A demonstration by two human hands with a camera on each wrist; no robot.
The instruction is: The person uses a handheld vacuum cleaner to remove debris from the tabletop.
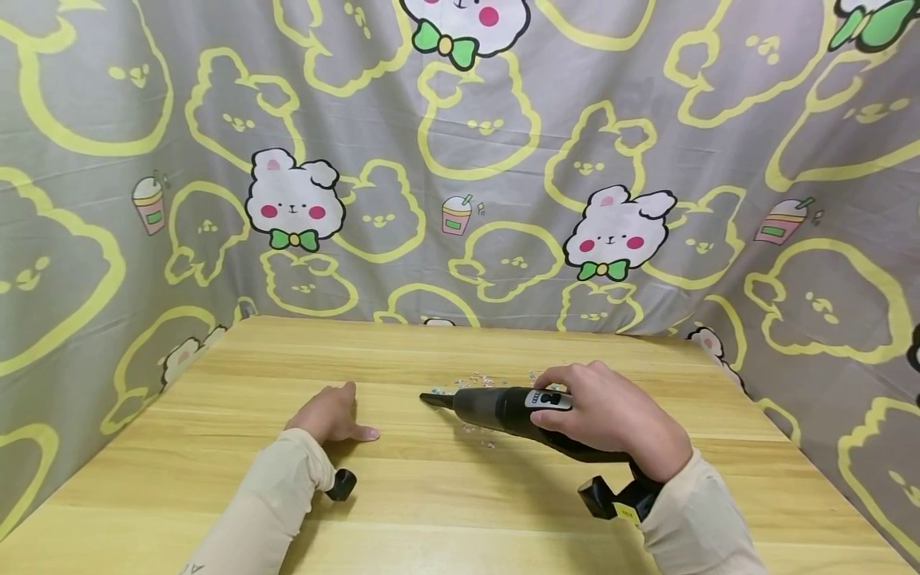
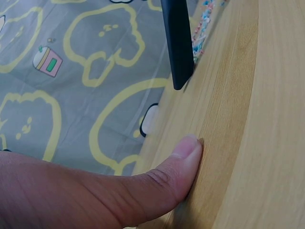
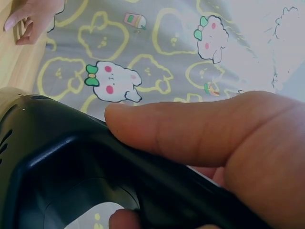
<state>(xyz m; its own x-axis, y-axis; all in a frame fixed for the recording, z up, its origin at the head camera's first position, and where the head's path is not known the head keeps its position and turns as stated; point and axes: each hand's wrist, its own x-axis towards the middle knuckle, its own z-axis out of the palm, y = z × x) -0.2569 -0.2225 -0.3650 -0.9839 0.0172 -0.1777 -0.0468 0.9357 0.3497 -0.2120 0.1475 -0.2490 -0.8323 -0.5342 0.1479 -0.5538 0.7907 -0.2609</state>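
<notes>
My right hand [image 1: 614, 407] grips a black handheld vacuum cleaner [image 1: 485, 407] by its handle, with the thumb [image 3: 157, 126] along the side of it in the right wrist view. The vacuum points left, its narrow nozzle [image 1: 435, 399] low over the wooden table beside small coloured paper-like scraps [image 1: 480, 380]. In the left wrist view the flat nozzle [image 2: 178, 47] stands next to a strip of these scraps [image 2: 204, 28]. To the left of the nozzle, my left hand [image 1: 329, 414] rests on the table with its thumb spread; it holds nothing.
More scraps [image 1: 489, 444] lie in front of and behind the vacuum. The light wooden table [image 1: 402, 511] ends at a grey cartoon-print curtain [image 1: 388, 224] at the back and both sides. Black wrist devices [image 1: 342, 484] sit at both cuffs.
</notes>
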